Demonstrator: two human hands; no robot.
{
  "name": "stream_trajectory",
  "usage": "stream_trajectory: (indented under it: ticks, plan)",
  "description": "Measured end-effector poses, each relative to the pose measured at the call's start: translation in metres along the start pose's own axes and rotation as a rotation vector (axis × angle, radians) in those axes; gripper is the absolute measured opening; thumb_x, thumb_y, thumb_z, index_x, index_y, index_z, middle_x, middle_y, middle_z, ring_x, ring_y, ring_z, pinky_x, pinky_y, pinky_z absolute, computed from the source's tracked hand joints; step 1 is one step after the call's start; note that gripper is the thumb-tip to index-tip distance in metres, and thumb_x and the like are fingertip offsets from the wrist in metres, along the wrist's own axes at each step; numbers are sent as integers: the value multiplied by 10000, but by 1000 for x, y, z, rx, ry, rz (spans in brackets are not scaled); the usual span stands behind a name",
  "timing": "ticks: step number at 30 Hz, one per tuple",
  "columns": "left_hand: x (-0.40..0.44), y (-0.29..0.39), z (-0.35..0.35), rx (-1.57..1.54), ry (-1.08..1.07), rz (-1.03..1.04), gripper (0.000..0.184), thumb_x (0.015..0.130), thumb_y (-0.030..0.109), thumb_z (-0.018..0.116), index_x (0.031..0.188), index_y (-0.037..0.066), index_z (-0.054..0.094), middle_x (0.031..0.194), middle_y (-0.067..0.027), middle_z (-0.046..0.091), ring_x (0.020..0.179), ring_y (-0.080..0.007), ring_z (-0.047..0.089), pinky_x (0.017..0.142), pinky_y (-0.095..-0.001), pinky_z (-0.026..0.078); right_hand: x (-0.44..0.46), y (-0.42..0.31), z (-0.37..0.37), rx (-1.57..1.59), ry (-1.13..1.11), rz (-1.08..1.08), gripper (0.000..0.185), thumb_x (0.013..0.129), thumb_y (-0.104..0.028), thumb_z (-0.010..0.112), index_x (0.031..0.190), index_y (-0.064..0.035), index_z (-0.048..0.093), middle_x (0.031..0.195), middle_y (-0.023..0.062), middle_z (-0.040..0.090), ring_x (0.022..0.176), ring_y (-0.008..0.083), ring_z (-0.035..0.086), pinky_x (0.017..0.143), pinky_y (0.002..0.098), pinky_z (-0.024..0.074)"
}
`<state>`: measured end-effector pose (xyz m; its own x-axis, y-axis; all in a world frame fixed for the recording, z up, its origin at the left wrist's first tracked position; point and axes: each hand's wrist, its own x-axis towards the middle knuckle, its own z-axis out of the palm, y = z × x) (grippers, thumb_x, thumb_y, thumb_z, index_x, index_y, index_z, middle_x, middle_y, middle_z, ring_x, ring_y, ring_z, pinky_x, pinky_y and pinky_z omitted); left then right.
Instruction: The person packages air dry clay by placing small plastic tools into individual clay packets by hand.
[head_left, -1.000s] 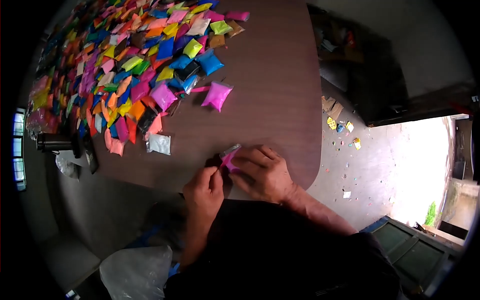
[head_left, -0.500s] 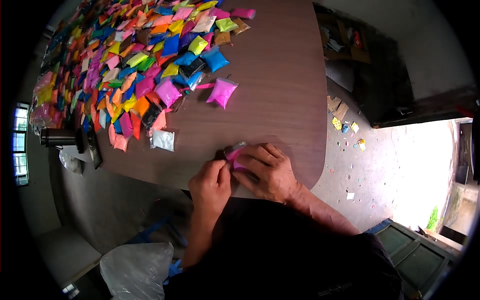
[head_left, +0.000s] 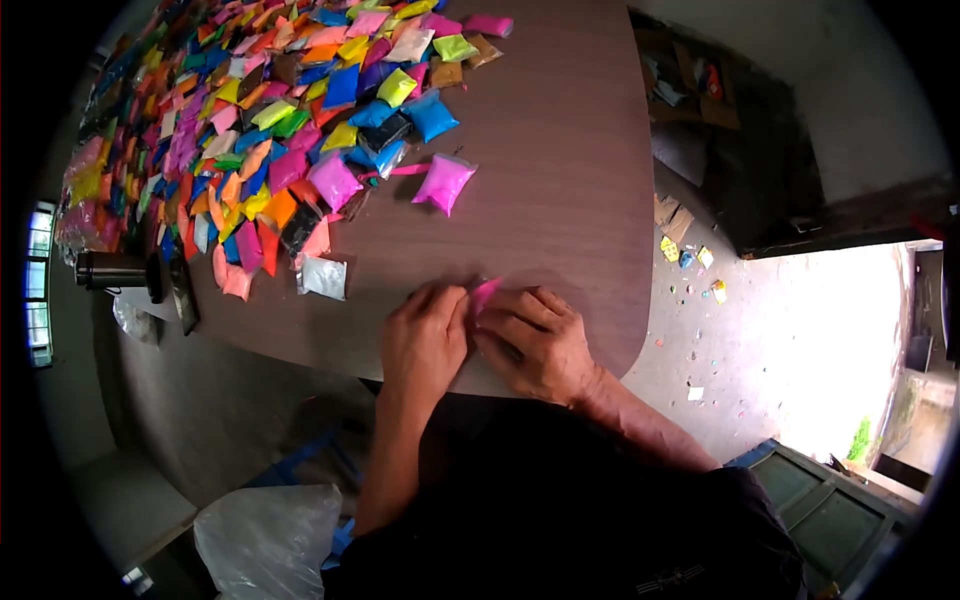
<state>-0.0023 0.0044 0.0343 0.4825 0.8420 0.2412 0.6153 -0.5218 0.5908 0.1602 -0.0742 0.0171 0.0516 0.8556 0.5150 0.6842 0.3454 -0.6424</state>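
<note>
Near the table's front edge, a small pink packet shows between my two hands, mostly covered by fingers. My right hand is curled round the packet's right side. My left hand touches its left side with fingers pressed together, and their tips are partly hidden. A pink packet lies farther back on the table, beside a thin pink strip. To the left of my hands is a silvery white packet.
A large heap of colourful packets covers the brown table's left part. A dark cylinder stands at the left edge. Below left is a clear plastic bag. Scraps lie on the floor at right.
My left hand has moved up and slightly right against the packet, which now shows less between the hands. My right hand has stayed almost in place.
</note>
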Motion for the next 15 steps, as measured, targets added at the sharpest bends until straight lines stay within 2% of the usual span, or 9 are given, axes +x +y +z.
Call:
stream_trajectory:
  ticks: [2, 6, 8, 10, 12, 15]
  plan:
    - [11, -3, -1, 55, -94, 21, 61, 938, 110, 708, 986, 74, 696, 930, -156, 721, 794, -400, 696, 683, -476, 565, 0, 0, 0, 10, 0, 10, 270, 718, -40, 839, 971, -74, 749, 1065, 78, 708, 895, 275, 688, 772, 391, 580]
    - [16, -10, 1, 25, -7, 47, 60, 939, 102, 721, 958, 58, 684, 887, -169, 711, 743, -405, 682, 644, -469, 547, 1, -2, -2, 8, -11, 27, 264, 727, -27, 831, 974, -70, 748, 1057, 83, 710, 893, 282, 688, 771, 389, 582]
    - [5, -8, -4, -143, 104, -73, 78, 930, 85, 745, 924, 46, 679, 818, -177, 692, 696, -405, 669, 607, -445, 526, -1, -2, -2, 21, -15, 64, 252, 739, -4, 813, 976, -61, 748, 1062, 99, 711, 886, 303, 693, 766, 399, 586]
    - [-12, 2, -13, -157, 96, -131, 102, 907, 74, 776, 909, 34, 683, 791, -187, 687, 684, -395, 673, 592, -418, 519, -1, -1, 0, 27, 2, 75, 229, 762, -30, 810, 977, -65, 742, 1068, 91, 708, 884, 297, 695, 767, 395, 588]
    - [-33, 10, -14, -232, 105, -202, 117, 925, 82, 772, 931, -5, 694, 771, -172, 687, 663, -264, 690, 623, -353, 527, -1, -1, 1, 31, 18, 82, 207, 785, -56, 808, 979, -69, 737, 1074, 84, 706, 883, 291, 697, 769, 392, 590]
    - [-50, 2, -1, -202, 129, -135, 103, 925, 74, 762, 942, 0, 692, 796, -195, 696, 693, -341, 696, 646, -380, 542, 1, -4, 2, 46, 26, 105, 192, 792, -48, 797, 973, -65, 736, 1086, 92, 710, 891, 296, 704, 775, 396, 597]
